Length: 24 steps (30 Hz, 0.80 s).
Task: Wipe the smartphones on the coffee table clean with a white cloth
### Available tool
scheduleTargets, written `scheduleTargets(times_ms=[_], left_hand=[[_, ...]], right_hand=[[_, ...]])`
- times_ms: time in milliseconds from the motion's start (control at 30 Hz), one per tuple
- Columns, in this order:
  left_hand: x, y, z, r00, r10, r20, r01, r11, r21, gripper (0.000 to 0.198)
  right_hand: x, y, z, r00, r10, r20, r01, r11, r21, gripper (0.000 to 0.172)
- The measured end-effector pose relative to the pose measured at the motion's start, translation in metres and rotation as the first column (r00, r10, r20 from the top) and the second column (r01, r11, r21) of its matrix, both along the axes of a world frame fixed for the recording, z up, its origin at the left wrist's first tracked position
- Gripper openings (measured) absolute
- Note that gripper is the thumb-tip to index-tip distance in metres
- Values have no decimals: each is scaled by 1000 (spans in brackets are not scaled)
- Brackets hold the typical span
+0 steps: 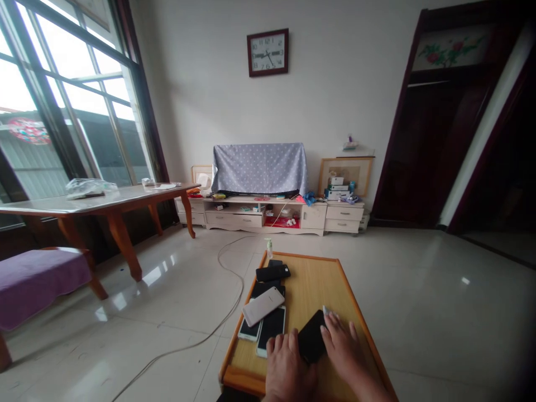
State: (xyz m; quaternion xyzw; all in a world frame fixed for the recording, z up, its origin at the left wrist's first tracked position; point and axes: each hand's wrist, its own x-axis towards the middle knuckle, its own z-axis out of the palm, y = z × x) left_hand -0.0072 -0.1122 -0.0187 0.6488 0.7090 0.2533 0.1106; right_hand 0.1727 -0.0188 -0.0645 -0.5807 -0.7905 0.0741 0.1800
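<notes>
A smartphone (310,339) with a dark face lies at a slant near the front of the small wooden table (316,279). My left hand (288,365) is closed on its near left edge, the thumb mostly hidden. On the phone's upper right edge, my right hand (344,347) presses a small whitish piece (326,310), like tissue or cloth, under its fingertips. Left of the hands, several phones lie loosely grouped: a light-backed phone (263,306) rests across others, a white-framed phone (271,330) sits close to my left hand, and a black phone (273,272) lies farther back.
A small pump bottle (269,248) stands at the table's far left corner. A cable (234,312) runs along the tiled floor on the left. Beyond are a larger table (125,196), a purple-covered seat (42,279) and a low white cabinet (314,216) by the wall.
</notes>
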Motion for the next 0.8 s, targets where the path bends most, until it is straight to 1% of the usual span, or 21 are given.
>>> scheduleTargets(times_ms=[33, 100, 167, 233, 267, 300, 367, 433, 500, 567, 633, 667, 733, 767, 800], left_hand=[[1, 0, 0, 1000, 7, -8, -6, 1000, 15, 75], [0, 0, 0, 1000, 1, -19, -1, 1000, 19, 66], [-1, 1, 0, 999, -31, -27, 30, 1000, -8, 60], [-2, 1, 2, 998, -50, -32, 48, 998, -34, 58], [-1, 1, 3, 998, -42, -36, 41, 999, -36, 58], [0, 0, 4, 999, -27, -40, 26, 999, -33, 59], [2, -1, 7, 999, -9, -50, 7, 1000, -25, 65], [4, -2, 9, 998, -11, -59, 9, 1000, -25, 74], [4, -3, 10, 998, -19, -56, 18, 999, -32, 76], [2, -2, 8, 999, -13, -46, 11, 999, -35, 67], [-1, 0, 5, 999, -20, -36, 19, 999, -42, 54], [-2, 1, 3, 999, -25, -31, 23, 999, -46, 50], [-4, 3, -1, 999, -44, -27, 42, 998, -48, 47], [-4, 4, -2, 999, -46, -27, 45, 998, -41, 47], [-4, 5, -3, 999, -37, -28, 36, 999, -28, 48]], right_hand=[[-4, -10, -2, 1000, 25, 0, -25, 1000, -2, 58], [-15, -36, -3, 992, 127, -14, -127, 992, -17, 54], [-24, -59, -2, 964, 261, -49, -264, 962, -65, 51], [-26, -69, 3, 936, 339, -89, -347, 933, -99, 50], [-23, -68, 6, 936, 338, -101, -347, 932, -101, 49], [-19, -64, 10, 946, 307, -104, -317, 944, -93, 49], [-9, -48, 16, 978, 191, -89, -197, 978, -63, 51], [-2, -32, 20, 995, 75, -63, -77, 996, -38, 54], [-4, -26, 22, 998, 31, -48, -32, 999, -24, 56], [-14, -33, 21, 997, 63, -44, -65, 997, -29, 56], [-28, -47, 19, 983, 179, -43, -182, 981, -72, 54], [-34, -54, 19, 968, 248, -46, -252, 962, -104, 52], [-41, -60, 18, 935, 349, -63, -354, 923, -151, 51], [-41, -59, 19, 930, 361, -75, -368, 917, -152, 50], [-40, -54, 20, 936, 342, -85, -351, 927, -136, 50]])
